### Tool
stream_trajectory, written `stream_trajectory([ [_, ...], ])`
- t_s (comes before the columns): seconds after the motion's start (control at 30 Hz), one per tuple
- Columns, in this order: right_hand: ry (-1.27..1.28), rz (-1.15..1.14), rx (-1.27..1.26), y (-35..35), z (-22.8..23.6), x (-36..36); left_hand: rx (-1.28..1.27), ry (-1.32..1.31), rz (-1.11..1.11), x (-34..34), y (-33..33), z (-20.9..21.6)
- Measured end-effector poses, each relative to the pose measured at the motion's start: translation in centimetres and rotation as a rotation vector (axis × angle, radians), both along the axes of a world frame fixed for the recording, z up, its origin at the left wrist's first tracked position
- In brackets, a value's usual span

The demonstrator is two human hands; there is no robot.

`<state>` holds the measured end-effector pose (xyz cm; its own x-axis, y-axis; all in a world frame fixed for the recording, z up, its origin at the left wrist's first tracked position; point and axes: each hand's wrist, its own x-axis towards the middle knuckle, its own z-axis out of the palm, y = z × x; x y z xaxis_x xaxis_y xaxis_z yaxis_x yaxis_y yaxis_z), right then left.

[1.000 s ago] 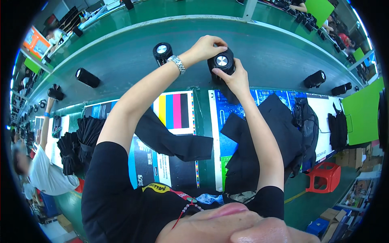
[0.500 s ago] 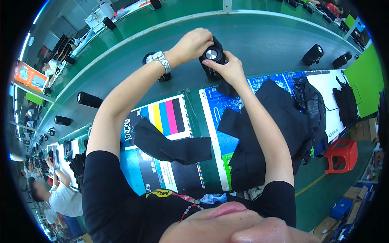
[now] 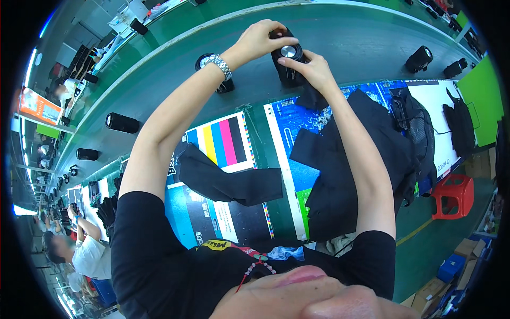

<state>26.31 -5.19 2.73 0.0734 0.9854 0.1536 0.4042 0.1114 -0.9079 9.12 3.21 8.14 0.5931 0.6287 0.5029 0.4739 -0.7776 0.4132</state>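
A black cylindrical speaker (image 3: 288,51) with a round silver disc on its end stands on the green conveyor belt at arm's length. My left hand (image 3: 263,38) grips its far upper edge, fingers bent over the rim. From the right side, my right hand (image 3: 317,72) holds it too, thumb lying along the near rim and fingers curled round the side. A black cloth piece (image 3: 312,99) hangs or lies just below my right hand. Behind my left wrist, another black speaker (image 3: 226,86) is partly hidden.
More black speakers (image 3: 122,123) sit along the belt on both sides. On the near bench lie a black cloth strip (image 3: 234,183), a pile of black cloth bags (image 3: 350,159) and printed sheets (image 3: 186,218). A red stool (image 3: 454,196) stands at the right; a co-worker (image 3: 90,255) is at the left.
Both hands and the speaker sit slightly higher and further right in the picture. My left fingers now stretch across the speaker's top edge. The bench has also shifted in view.
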Motion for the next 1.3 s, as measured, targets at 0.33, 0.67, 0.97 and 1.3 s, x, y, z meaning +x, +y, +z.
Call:
stream_trajectory([
  [0.33, 0.012, -0.051, 0.018, -0.4, 0.0, 1.1, 0.296, 0.059, -0.213, 0.7, 0.3, 0.1],
  [0.67, -0.246, -0.139, -0.007, 1.9, 1.3, 2.6, 0.155, -0.108, -0.260, 1.9, -1.6, 0.8],
  [0.97, -0.585, 0.051, -0.285, 0.8, 3.0, 13.8, -0.544, -0.813, -0.149, 5.1, -2.7, -1.2],
  [1.3, 0.817, -0.347, -0.158, 7.7, -2.3, 6.0, -1.035, -1.126, -0.157, 12.0, -1.2, -6.9],
])
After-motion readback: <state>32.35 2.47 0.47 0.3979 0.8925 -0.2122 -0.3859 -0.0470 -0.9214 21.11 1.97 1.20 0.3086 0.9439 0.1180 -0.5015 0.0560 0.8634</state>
